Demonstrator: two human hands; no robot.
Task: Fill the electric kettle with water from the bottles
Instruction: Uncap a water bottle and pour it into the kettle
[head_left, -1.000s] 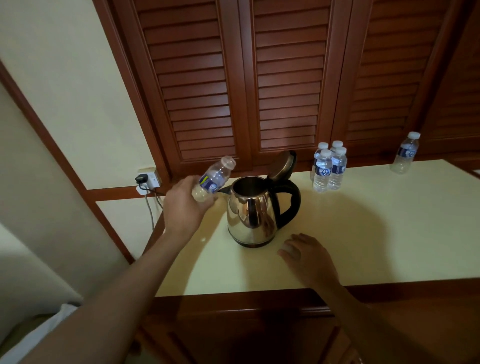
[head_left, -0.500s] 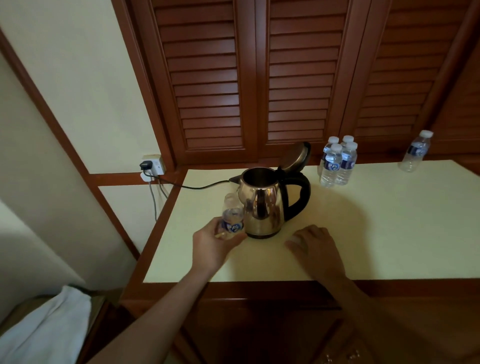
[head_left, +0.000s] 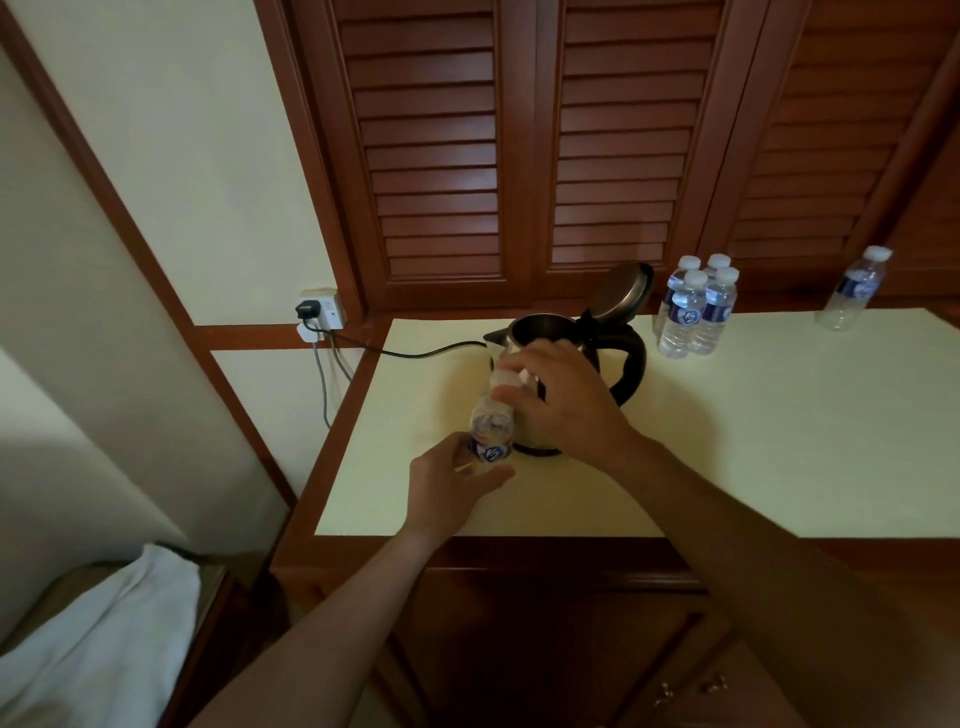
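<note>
Right of the kettle (head_left: 545, 326), lid up, stood a cluster of bottles (head_left: 693, 317), with a lone bottle (head_left: 852, 291) farther right; the cord (head_left: 415, 354) ran left to a wall socket (head_left: 321, 312). Before it, the left hand (head_left: 452, 483) gripped the bottle (head_left: 491, 431) low and the right hand (head_left: 563, 402) pinched its cap, hiding most of the kettle body.

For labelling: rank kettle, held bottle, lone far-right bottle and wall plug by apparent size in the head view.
1. kettle
2. held bottle and lone bottle: alike; the held one is nearer and partly covered
3. wall plug
</note>
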